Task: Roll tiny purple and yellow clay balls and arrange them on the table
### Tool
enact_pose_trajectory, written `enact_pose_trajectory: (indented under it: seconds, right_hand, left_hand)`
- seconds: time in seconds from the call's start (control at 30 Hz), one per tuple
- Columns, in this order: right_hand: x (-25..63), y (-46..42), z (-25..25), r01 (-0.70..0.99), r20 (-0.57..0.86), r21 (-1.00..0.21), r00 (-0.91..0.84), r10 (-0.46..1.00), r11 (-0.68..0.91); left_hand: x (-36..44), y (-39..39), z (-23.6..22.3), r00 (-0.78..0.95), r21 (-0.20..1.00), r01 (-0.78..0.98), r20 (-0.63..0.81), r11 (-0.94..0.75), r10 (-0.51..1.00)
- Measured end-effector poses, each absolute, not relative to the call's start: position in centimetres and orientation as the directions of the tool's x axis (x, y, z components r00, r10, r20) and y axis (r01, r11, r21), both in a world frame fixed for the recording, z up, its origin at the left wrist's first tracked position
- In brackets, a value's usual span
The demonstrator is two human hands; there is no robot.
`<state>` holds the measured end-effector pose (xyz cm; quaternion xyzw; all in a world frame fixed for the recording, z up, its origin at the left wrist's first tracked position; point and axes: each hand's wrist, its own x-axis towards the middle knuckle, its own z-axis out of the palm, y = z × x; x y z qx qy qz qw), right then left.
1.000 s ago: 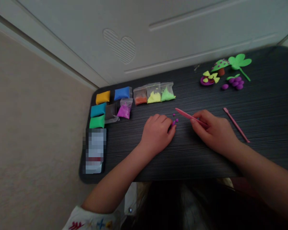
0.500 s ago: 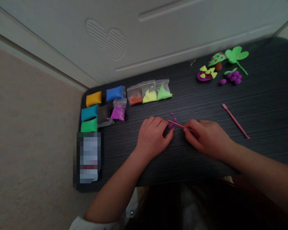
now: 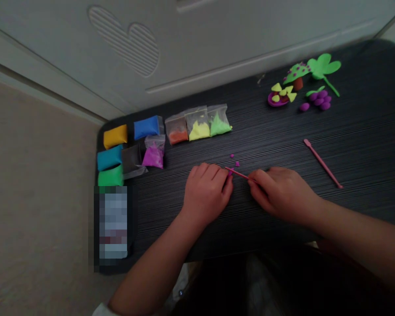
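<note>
Presently, right hand (image 3: 278, 193) clamps pink tool (image 3: 239, 173), tip at purple strip (image 3: 231, 171) on dark table (image 3: 266, 140); left hand (image 3: 206, 193), apart from right, sits at strip, hold unclear; purple bits (image 3: 237, 163) lie just beyond.

Pale left sleeve (image 3: 103, 310), bare forearms (image 3: 156, 263)

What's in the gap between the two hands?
The head view shows a thin pink stick, held in the right hand, its tip near a purple piece by the left hand.
</note>
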<state>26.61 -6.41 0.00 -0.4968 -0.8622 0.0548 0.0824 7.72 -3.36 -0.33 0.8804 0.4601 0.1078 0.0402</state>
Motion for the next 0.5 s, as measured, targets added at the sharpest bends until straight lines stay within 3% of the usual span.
enact_pose_trajectory:
  seconds: [0.5]
  right_hand:
    - [26.51,-6.28,0.03,0.834,0.092,-0.177,-0.515,0.852,0.523]
  left_hand:
    - [7.64,-3.35,-0.54,0.551,0.192,0.797,0.157,-0.573,0.819]
